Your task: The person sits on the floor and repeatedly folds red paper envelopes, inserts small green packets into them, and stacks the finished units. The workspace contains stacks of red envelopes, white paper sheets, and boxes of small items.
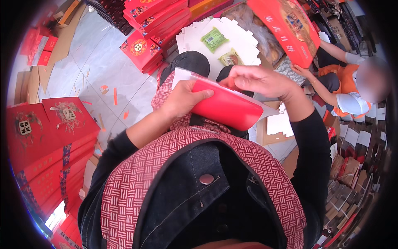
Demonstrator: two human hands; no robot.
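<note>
A glossy red sheet of card (226, 108) with a white inner side, curved or folded over, lies across my lap in front of my apron. My left hand (185, 99) grips its left end, thumb on top of the red face. At its far edge, my right hand (256, 79) is closed with the fingers curled and slightly blurred; what they pinch, if anything, is hidden. Just beyond my knees is a fanned ring of white card pieces (188, 38). A green wrapped packet (214, 39) and a paler wrapped packet (231, 57) rest on it.
Red printed boxes (141, 50) are stacked beyond my left knee, and more large red boxes (35, 145) stand at the left. A person (342, 81) in orange at the right holds a big red box (290, 31). Paper scraps (115, 96) litter the tiled floor.
</note>
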